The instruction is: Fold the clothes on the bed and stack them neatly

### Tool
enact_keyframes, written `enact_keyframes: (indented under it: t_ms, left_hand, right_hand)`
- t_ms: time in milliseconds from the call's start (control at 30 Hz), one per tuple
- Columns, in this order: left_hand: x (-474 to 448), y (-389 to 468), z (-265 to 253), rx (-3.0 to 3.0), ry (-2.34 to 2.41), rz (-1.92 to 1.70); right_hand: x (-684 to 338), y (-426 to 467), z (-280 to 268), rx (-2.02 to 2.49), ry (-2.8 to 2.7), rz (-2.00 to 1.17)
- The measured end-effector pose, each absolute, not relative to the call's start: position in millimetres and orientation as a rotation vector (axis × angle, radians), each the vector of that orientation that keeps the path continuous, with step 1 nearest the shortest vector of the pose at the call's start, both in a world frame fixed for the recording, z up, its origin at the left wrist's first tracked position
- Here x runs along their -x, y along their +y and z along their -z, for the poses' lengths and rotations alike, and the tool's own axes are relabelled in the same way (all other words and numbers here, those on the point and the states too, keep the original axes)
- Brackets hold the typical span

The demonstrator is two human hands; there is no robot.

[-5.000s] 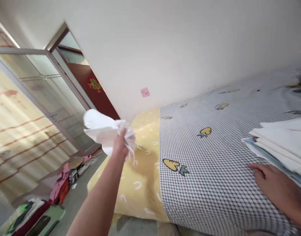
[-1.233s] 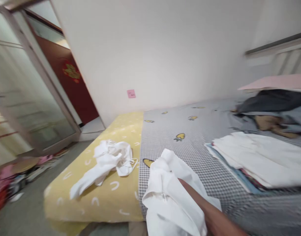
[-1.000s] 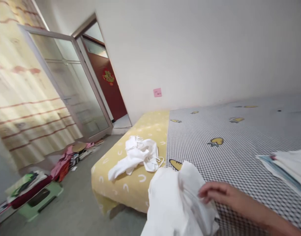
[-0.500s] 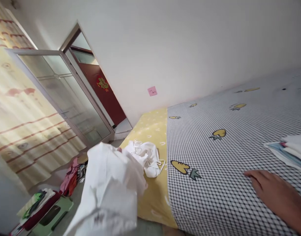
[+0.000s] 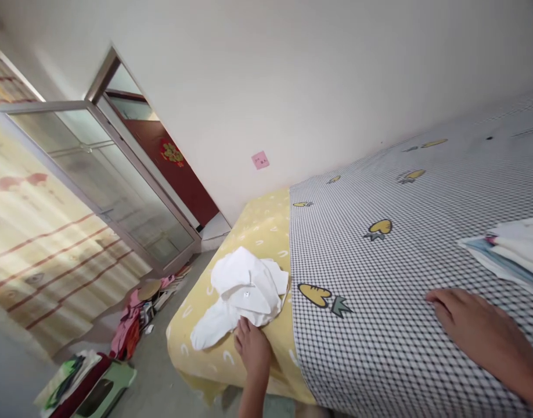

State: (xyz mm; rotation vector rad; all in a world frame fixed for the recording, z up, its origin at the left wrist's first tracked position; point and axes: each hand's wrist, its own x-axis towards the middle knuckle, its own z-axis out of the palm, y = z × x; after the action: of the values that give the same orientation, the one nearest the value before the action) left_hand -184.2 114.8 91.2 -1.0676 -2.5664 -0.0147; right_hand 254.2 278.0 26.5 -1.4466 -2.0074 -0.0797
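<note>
A crumpled white garment (image 5: 244, 284) lies heaped on the yellow part of the bed, with a sleeve-like piece spread to its lower left. My left hand (image 5: 253, 348) is at its near edge, fingers stretched out and fingertips touching the cloth. My right hand (image 5: 479, 325) rests on the black-and-white checked bed cover (image 5: 336, 244), open and holding nothing. Just beyond it sits a stack of folded white and blue cloth (image 5: 510, 249). The white item with thin ties seen earlier is mostly covered by the garment.
On the floor at left, a green stool (image 5: 118, 383) stands beside folded clothes (image 5: 68, 377). Pink and red clothes (image 5: 129, 325) lie farther back near the curtain (image 5: 40, 249). A glass door (image 5: 114, 180) stands open, and a pink note (image 5: 260, 160) is on the wall.
The white garment, held up by my left hand before, has come down on top of the other white item. My left hand now shows at its edge. The right hand still rests on the cover.
</note>
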Motion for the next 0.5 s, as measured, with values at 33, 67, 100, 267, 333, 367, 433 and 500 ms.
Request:
enact_keyframes:
  t_ms: [33,67,100,267,333,367,433,500]
  left_hand:
    - [176,108,-87,1.067,-2.595,0.044]
    - [169,101,-85,1.100,-2.611,0.093]
    - [162,93,-84,1.169,-2.608,0.162]
    - [124,72,-94,1.622,-2.186,0.521]
    - [101,84,-97,1.723,-2.003,0.571]
    - [89,93,-99,1.770,-1.954,0.578]
    - [66,116,-99,1.826,-1.969,0.569]
    - [49,138,-92,1.820,-2.104,0.549]
  right_hand:
    - [-253,275,-30,1.454,-2.004,0.095]
    - [-253,273,-32,1.454,-2.003,0.107]
    - [-252,272,-32,1.450,-1.999,0.116]
    - [-251,278,-30,1.433,-1.993,0.110]
    - [-248,278,-38,1.453,-2.005,0.058]
    - [-247,274,-45,1.474,-2.013,0.021]
    - [-242,260,-62,1.535,-2.037,-0.048]
    - [-234,243,-76,1.642,-2.034,-0.098]
